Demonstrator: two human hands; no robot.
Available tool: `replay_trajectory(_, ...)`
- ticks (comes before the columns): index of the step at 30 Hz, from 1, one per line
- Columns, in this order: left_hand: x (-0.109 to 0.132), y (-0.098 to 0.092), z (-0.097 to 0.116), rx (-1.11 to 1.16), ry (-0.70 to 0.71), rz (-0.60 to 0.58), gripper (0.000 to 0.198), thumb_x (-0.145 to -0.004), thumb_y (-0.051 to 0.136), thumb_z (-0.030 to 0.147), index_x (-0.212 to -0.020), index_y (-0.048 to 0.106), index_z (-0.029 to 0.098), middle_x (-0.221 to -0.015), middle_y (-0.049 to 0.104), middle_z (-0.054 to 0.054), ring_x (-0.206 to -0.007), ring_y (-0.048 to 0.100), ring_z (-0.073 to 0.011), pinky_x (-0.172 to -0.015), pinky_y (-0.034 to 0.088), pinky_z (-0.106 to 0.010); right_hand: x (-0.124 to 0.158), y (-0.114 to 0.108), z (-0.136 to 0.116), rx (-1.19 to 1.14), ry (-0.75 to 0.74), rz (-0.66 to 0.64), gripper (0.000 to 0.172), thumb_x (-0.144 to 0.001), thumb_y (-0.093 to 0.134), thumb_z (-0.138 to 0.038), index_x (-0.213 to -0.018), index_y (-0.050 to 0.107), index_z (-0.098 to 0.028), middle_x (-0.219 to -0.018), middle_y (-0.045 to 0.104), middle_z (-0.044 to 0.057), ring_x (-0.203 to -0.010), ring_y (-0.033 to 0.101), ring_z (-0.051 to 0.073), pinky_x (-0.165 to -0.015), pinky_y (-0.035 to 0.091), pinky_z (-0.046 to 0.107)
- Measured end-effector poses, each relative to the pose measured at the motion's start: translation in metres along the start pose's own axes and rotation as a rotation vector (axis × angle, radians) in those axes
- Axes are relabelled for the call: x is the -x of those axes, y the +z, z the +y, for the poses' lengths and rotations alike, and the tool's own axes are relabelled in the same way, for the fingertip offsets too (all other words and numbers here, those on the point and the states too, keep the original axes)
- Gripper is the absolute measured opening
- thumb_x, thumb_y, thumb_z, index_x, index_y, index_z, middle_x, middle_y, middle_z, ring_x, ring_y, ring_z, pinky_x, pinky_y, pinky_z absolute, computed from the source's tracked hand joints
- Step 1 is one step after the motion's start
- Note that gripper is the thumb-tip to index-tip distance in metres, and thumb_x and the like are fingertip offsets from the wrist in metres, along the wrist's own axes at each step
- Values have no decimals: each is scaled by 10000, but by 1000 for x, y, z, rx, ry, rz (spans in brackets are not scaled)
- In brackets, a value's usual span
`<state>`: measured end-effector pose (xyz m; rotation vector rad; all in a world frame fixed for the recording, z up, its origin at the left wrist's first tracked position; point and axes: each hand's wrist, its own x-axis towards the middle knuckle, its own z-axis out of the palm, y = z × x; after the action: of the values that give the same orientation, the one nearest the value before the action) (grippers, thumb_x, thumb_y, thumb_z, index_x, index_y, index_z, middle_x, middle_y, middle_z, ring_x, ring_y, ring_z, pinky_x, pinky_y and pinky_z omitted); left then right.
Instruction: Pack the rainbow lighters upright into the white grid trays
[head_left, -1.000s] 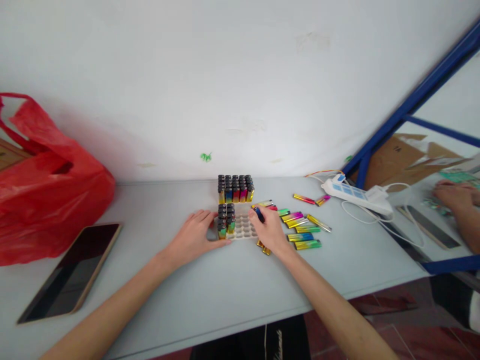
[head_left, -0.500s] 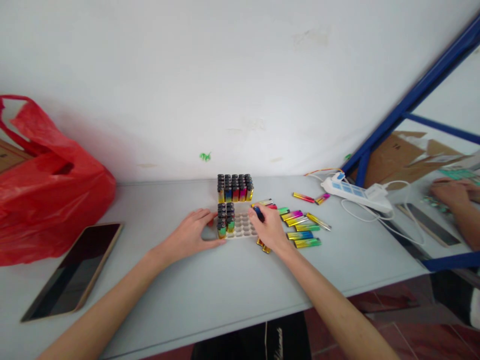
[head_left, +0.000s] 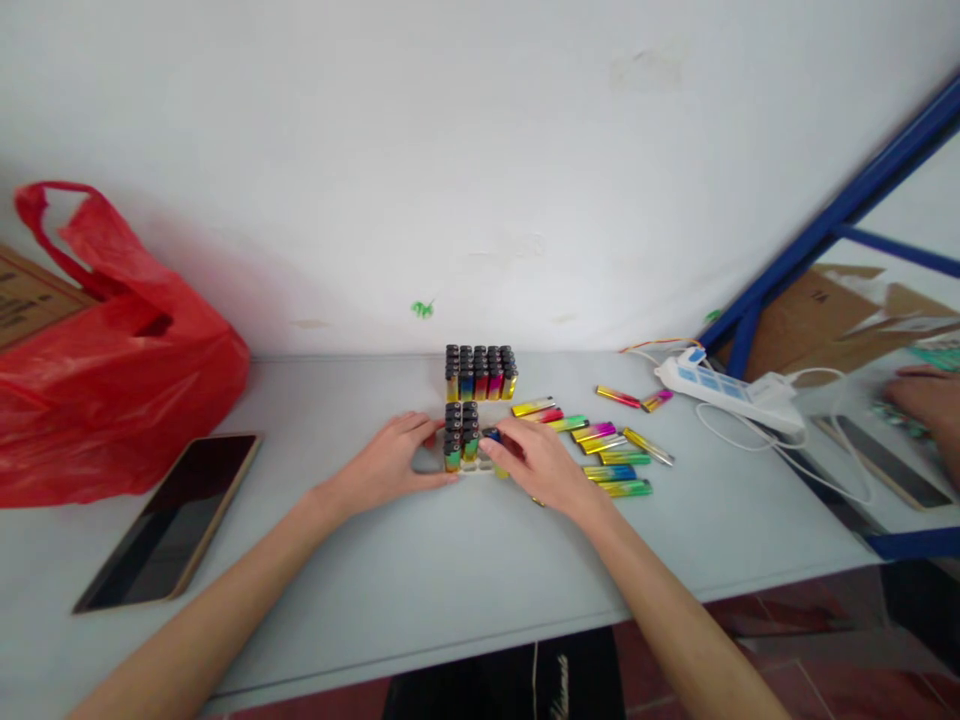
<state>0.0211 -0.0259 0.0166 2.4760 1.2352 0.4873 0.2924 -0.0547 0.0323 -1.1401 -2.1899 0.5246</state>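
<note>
A white tray (head_left: 472, 467) with round holes lies on the table, with two rows of upright black-topped lighters (head_left: 460, 438) at its left end. My left hand (head_left: 394, 455) is curled round that end, thumb at the front corner and fingers behind. My right hand (head_left: 544, 460) grips a blue-and-yellow lighter (head_left: 491, 436) upright over the tray, just right of the standing rows. The hand hides much of the tray's right part, and whether the lighter sits in a hole cannot be made out. Behind stands a block of upright lighters (head_left: 481, 373).
Several shiny loose lighters (head_left: 615, 458) lie to the right. Beyond them are a white power strip (head_left: 727, 390) with cables and a blue frame (head_left: 780, 260). A dark-screened phone (head_left: 169, 520) and a red plastic bag (head_left: 135, 370) are left. Another person's hand (head_left: 930, 400) shows far right.
My right hand has moved left over the tray with the lighter, nearer the standing rows. My left hand stays at the tray's left end. The whole view has shifted slightly.
</note>
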Motion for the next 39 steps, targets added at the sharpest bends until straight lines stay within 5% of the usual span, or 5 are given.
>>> replay_trajectory(5, 0, 0, 1, 16, 8, 10, 458, -861, 783, 636, -1030, 716, 215, -995, 725, -80, -967, 682, -298, -907, 544, -408, 0, 2, 0, -101, 54, -10, 427, -1118, 541, -510, -790, 582, -240, -714, 643, 3, -651, 577, 179, -642, 394, 302)
replay_trajectory(13, 2, 2, 1, 27, 8, 35, 455, -846, 810, 619, -1051, 717, 223, -1026, 740, -81, -1002, 699, -313, -933, 558, -425, 0, 5, -3, 102, -118, -79, 284, -1124, 574, -440, -949, 652, -231, -933, 706, 60, -818, 655, 225, -747, 473, 325)
replay_trajectory(20, 2, 2, 0, -13, 5, 29, 436, -874, 771, 629, -995, 700, 217, -1013, 733, -88, -979, 693, -310, -917, 560, -433, -1, 12, -1, 169, -135, -111, 427, -1088, 591, -569, -877, 669, -206, -873, 681, 60, -805, 647, 218, -749, 474, 331)
replay_trajectory(32, 0, 1, -1, -68, 5, 2, 514, -871, 724, 705, -983, 688, 205, -1019, 728, -92, -1000, 699, -325, -950, 572, -456, 14, -67, 63, 230, 216, 314, 454, -1131, 460, -441, -780, 644, -218, -698, 639, 22, -668, 582, 192, -703, 391, 321)
replay_trajectory(39, -2, 7, 9, -126, -88, 36, 577, -777, 785, 736, -1003, 692, 213, -1037, 745, -102, -987, 716, -336, -982, 573, -479, 22, -81, 76, 215, 289, 340, 410, -1088, 512, -448, -830, 717, -202, -672, 664, 21, -634, 591, 189, -682, 403, 316)
